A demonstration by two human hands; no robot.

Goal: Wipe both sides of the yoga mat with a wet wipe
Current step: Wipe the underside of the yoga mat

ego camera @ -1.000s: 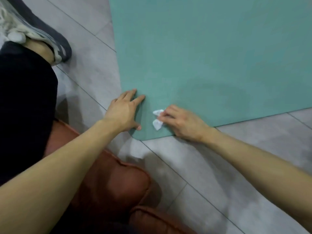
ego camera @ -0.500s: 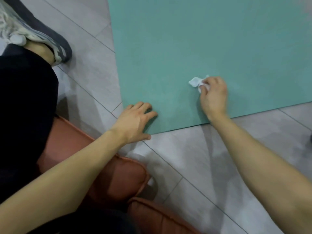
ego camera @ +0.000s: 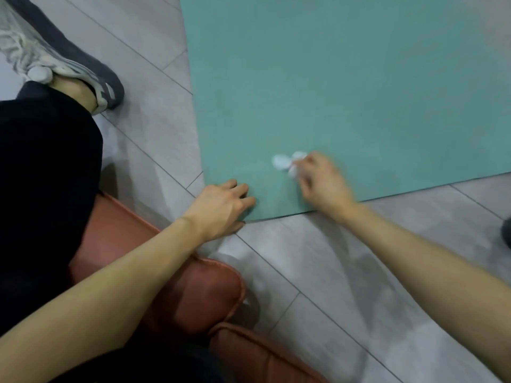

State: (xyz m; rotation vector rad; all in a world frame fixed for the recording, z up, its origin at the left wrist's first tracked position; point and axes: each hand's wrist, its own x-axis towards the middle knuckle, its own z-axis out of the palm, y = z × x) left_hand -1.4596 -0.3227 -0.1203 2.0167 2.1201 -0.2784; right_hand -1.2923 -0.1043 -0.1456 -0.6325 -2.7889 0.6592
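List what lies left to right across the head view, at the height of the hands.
Black trouser leg → left hand → wipe → right hand → bare mat.

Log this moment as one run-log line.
left hand: pins mat corner | right hand: wipes yoga mat with wet wipe

Teal mat point(ego camera: 345, 87) on grey floor point(ego camera: 318, 272)

Soft, even indoor light, a bit dim, no glare. The right hand point(ego camera: 322, 182) smears with motion blur, the wipe point(ego camera: 282, 162) perhaps too. Faint arm shadows fall on the floor point(ego camera: 318, 272); lines bow at the frame's edges.
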